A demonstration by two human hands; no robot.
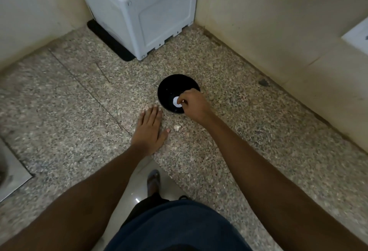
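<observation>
Fingers of the right hand (194, 103) curl into the black bowl (175, 84) and pinch a small white disc (175, 101) at its bottom. The knuckles hide the bowl's right rim and part of the disc. Just left of the bowl, the left hand (149, 129) lies flat with its fingers together.

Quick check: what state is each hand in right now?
Left hand: open, pressed flat on the speckled counter.
Right hand: closed, fingers curled inside the black bowl, apparently pinching the white round piece.
</observation>
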